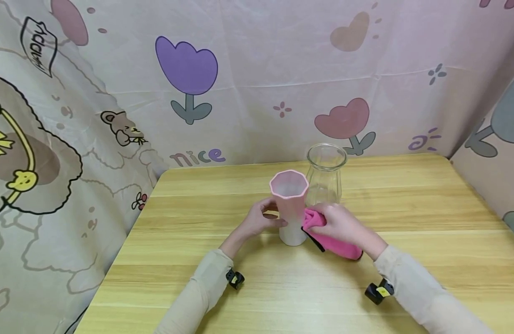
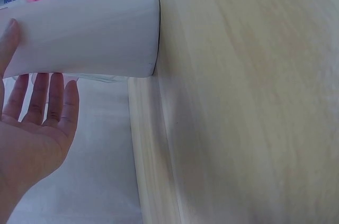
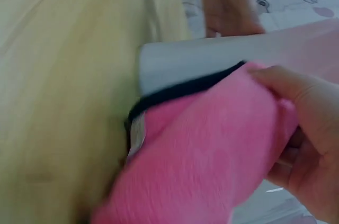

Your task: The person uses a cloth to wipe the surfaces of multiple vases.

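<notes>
A faceted vase [image 1: 289,197], pink at the rim and white lower down, stands upright near the middle of the wooden table [image 1: 407,264]. My left hand [image 1: 262,219] rests against its left side; in the left wrist view the fingers [image 2: 47,102] are straight beside the vase [image 2: 90,30] and the thumb touches it. My right hand [image 1: 340,222] grips a bunched pink cloth [image 1: 338,247] and presses it against the vase's lower right side. In the right wrist view the cloth [image 3: 212,155], with its dark edging, lies against the vase wall [image 3: 212,57].
A clear glass vase [image 1: 325,171] stands just behind the pink one, close to my right hand. Printed fabric walls [image 1: 240,83] close in the table at the back and both sides. The table's left edge runs near my left forearm.
</notes>
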Action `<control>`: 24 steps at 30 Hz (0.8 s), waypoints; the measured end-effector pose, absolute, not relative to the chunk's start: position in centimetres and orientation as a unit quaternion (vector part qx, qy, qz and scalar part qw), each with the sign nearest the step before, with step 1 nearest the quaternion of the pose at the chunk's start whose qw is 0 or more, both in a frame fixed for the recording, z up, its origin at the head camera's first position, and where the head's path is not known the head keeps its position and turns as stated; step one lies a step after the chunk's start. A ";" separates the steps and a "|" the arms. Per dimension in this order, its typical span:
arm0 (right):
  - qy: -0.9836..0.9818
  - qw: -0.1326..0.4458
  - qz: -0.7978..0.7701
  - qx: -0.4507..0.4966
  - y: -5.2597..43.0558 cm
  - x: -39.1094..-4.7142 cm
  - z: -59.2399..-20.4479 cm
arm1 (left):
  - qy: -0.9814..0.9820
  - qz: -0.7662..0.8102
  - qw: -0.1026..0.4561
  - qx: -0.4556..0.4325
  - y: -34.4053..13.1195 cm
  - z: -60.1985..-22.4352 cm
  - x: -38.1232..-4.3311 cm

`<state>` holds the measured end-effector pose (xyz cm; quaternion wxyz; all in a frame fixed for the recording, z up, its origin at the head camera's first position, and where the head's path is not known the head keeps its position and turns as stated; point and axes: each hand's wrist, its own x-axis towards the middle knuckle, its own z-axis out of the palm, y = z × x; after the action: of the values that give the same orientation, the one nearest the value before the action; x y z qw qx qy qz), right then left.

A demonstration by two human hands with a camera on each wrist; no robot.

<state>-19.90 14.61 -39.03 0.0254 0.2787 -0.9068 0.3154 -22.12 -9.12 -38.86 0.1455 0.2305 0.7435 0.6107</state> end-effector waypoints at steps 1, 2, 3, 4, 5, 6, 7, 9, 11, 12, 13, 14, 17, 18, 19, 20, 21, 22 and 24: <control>-0.911 0.021 0.303 0.280 14.6 -19.9 -39.2 | 0.745 0.609 0.145 0.230 -9.1 -38.9 -22.1; -0.913 0.020 0.291 0.284 14.5 -19.9 -39.5 | 0.746 0.608 0.145 0.231 -9.1 -38.8 -22.1; -0.915 0.016 0.282 0.287 14.5 -20.0 -39.7 | 0.747 0.607 0.145 0.231 -9.2 -38.8 -22.1; -0.917 0.014 0.275 0.289 14.4 -19.9 -39.9 | 0.747 0.606 0.144 0.232 -9.2 -38.8 -22.1; -0.919 0.015 0.266 0.291 14.4 -19.9 -40.2 | 0.748 0.606 0.143 0.232 -9.2 -38.8 -22.1; -0.920 0.015 0.261 0.293 14.3 -19.9 -40.4 | 0.748 0.605 0.142 0.232 -9.2 -38.8 -22.1; -0.921 0.017 0.253 0.295 14.3 -20.0 -40.6 | 0.749 0.604 0.142 0.232 -9.2 -38.8 -22.1; -0.924 0.020 0.234 0.302 14.2 -20.0 -40.9 | 0.749 0.604 0.142 0.233 -9.2 -38.8 -22.1; -0.927 0.022 0.213 0.308 14.1 -20.0 -41.1 | 0.749 0.603 0.142 0.232 -9.2 -38.9 -22.1; -0.928 0.021 0.207 0.310 14.1 -20.0 -41.2 | 0.749 0.603 0.143 0.233 -9.2 -38.9 -22.1; -0.928 0.020 0.203 0.313 14.1 -20.0 -41.2 | 0.750 0.602 0.142 0.234 -9.2 -38.9 -22.2; -0.927 0.017 0.204 0.315 14.1 -20.0 -41.2 | 0.750 0.602 0.142 0.235 -9.2 -38.9 -22.2; -0.919 0.000 0.242 0.310 14.3 -20.1 -41.1 | 0.750 0.602 0.140 0.236 -9.2 -38.9 -22.2; -0.915 -0.002 0.261 0.308 14.4 -20.2 -41.0 | 0.750 0.603 0.139 0.236 -9.2 -39.0 -22.2; -0.910 -0.006 0.282 0.303 14.6 -20.2 -40.9 | 0.749 0.604 0.139 0.235 -9.2 -39.0 -22.2; -0.905 -0.009 0.304 0.298 14.7 -20.3 -40.8 | 0.747 0.606 0.139 0.234 -9.2 -39.0 -22.2; -0.899 -0.011 0.325 0.292 14.8 -20.3 -40.6 | 0.746 0.608 0.139 0.234 -9.2 -39.0 -22.2; -0.893 -0.010 0.345 0.288 14.9 -20.3 -40.5 | 0.745 0.609 0.139 0.233 -9.1 -39.0 -22.2; -0.881 -0.009 0.381 0.280 15.1 -20.3 -40.1 | 0.742 0.613 0.139 0.232 -9.1 -39.1 -22.2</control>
<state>-20.32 15.10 -40.12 -0.0088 0.2800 -0.8810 0.3814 -22.24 -9.11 -39.06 0.1386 0.2324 0.7420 0.6134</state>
